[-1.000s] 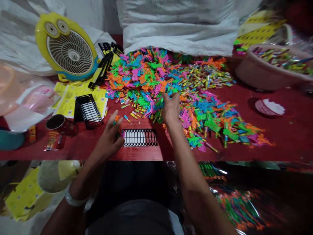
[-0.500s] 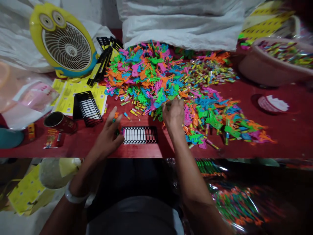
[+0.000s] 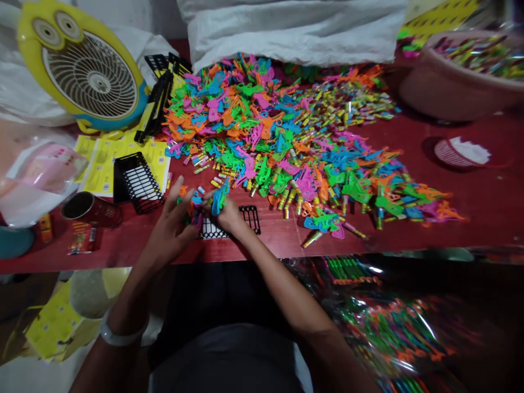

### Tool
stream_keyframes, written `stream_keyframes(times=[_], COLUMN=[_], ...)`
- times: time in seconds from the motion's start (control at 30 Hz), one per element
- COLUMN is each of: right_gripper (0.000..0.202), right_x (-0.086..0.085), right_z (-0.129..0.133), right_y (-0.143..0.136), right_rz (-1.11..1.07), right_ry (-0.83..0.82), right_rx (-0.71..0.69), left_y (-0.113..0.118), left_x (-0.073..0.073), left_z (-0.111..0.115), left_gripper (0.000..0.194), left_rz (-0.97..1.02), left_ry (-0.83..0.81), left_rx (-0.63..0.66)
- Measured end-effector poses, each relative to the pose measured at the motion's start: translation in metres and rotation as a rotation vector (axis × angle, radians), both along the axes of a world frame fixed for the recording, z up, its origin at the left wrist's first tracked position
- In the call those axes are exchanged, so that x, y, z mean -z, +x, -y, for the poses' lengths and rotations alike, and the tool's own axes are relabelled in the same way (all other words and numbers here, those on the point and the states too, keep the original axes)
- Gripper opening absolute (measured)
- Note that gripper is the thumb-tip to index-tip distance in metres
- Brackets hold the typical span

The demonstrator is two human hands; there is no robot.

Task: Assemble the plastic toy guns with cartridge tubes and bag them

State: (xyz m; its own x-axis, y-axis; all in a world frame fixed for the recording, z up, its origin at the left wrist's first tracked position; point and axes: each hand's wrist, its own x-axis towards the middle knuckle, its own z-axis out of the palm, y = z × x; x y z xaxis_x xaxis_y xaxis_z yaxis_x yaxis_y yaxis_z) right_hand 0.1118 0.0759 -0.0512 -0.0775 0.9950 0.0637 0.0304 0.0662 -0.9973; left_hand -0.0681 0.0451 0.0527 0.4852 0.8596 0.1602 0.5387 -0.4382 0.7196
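Print (image 3: 100,164) on yellow sheets (image 3: 158,150) near left hand (image 3: 170,232) is illegible.

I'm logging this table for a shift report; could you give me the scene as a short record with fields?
Left hand: spread, at the left end of the black rack
Right hand: over the black rack, with a blue plastic piece; grip unclear
Beyond the black rack: pile of colourful plastic pieces
Right side: pink basin of small tubes
Left side: yellow fan, dark cup
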Motion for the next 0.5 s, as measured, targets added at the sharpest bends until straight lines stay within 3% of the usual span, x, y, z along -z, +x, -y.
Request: stream_keyframes(times=[0.1, 0.27, 0.5], right_gripper=[0.021, 0.027, 0.02], right_x=[-0.003, -0.022, -0.027], right_z=[0.0, 0.007, 0.015], right_y=[-0.004, -0.009, -0.027], right_rz=[0.187, 0.551, 0.723], right_ry=[0.12, 0.192, 0.153], right_rx=[-0.034, -0.038, 0.02], left_y=[-0.002, -0.004, 0.0], left_x=[0.001, 0.003, -0.004], left_z=[-0.001, -0.003, 0.002], left_gripper=[0.063, 0.064, 0.071], left_rz=[0.009, 0.007, -0.022], left_ry=[0.001, 0.029, 0.081], left_rx=[0.027, 0.07, 0.102])
